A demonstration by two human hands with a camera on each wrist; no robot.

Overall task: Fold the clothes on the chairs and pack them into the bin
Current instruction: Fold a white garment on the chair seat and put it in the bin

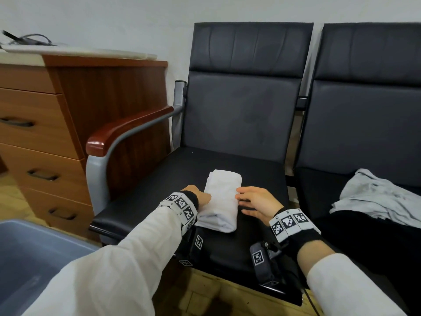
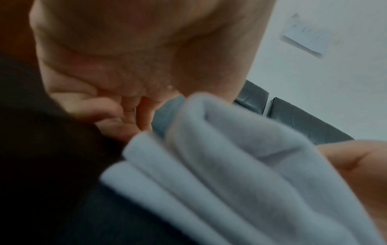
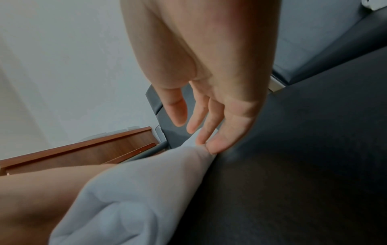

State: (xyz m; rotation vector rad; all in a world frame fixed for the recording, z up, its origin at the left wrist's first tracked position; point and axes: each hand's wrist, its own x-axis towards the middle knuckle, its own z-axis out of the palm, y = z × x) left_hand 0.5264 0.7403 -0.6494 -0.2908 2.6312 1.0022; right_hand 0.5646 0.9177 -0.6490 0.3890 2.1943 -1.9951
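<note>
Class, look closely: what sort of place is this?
Probably an office or waiting room: linked black padded chairs with a wooden armrest stand against a plain wall, beside a wooden drawer unit.

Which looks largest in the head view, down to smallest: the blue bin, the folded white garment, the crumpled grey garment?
1. blue bin, though it is cut off and nearest the camera, so unsure.
2. crumpled grey garment.
3. folded white garment.

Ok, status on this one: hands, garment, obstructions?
Left hand open against folded white garment; right hand open, fingertips touching it. Bin left. Nothing blocking.
</note>
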